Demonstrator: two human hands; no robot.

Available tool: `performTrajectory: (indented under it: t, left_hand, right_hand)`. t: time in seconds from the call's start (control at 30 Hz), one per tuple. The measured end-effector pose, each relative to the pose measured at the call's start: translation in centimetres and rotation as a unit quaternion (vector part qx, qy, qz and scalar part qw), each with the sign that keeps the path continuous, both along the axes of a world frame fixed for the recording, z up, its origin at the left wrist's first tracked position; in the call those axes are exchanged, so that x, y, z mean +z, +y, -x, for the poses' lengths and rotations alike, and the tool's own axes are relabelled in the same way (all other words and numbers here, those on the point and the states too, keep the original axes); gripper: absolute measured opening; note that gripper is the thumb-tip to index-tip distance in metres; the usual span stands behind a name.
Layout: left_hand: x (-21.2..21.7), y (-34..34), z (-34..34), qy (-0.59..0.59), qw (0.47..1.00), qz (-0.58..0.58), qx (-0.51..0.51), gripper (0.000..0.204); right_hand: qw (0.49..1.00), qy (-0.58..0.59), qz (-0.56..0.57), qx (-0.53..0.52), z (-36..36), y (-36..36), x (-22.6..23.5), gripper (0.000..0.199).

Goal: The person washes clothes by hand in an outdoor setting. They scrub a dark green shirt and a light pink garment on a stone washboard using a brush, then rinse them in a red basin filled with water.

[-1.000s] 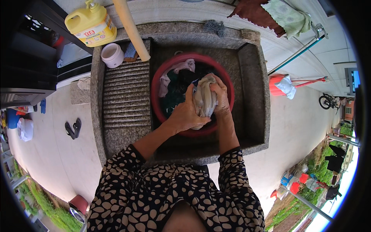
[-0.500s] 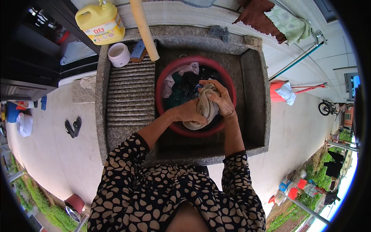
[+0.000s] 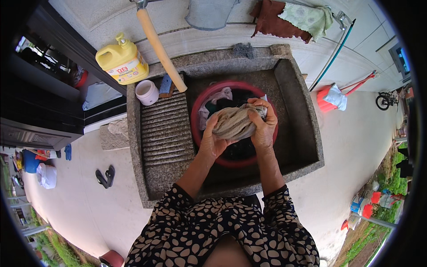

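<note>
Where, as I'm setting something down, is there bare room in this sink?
Bare: the ribbed slab's nearer part, left of the red basin; the sink floor between basin and right wall. Crowded: the slab's far end, with pale tub, blue brush and tan tube, and the basin, with laundry under a held cloth.

We looked steeply down from head height through one wide fisheye, close above both hands (image 3: 265, 130) and the stone sink (image 3: 299, 115), the wall (image 3: 173, 15) at twelve o'clock.

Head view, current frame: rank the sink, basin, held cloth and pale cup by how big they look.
1. Sink
2. Basin
3. Cloth, probably enlarged by being held nearer the camera
4. Pale cup
</note>
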State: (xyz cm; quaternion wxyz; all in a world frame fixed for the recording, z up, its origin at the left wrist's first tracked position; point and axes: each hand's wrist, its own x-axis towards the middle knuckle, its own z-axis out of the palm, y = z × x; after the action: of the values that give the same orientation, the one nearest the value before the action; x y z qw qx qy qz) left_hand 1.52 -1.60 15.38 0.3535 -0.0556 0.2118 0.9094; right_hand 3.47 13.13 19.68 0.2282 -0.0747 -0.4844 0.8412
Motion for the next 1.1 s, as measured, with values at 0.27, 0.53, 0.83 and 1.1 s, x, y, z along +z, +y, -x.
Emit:
performTrajectory:
  t: [0.27,0.53,0.83,1.1]
  left_hand:
    - [3.0,-1.6,1.7,0.39,0.9,0.161,0.11,0.058]
    - [7.7,-2.4,2.5,0.694,0.671,0.26,0.019,0.058]
    - [5.8,-2.5,1.9,0.779,0.555,0.291,-0.026,0.057]
    - [2.3,-2.5,1.3,0.804,0.494,0.324,-0.068,0.055]
  right_hand:
    - [0.942,-0.135,0.305,0.045,0.7,-0.3,-1.8,0.007]
    - [0.932,-0.179,0.266,0.167,1.9,0.0,-0.6,0.004]
    - [0.942,-0.231,0.108,0.219,2.9,0.0,-2.0,0.012]
    - [0.945,-0.213,-0.18,0.169,1.9,0.3,-4.8,0.013]
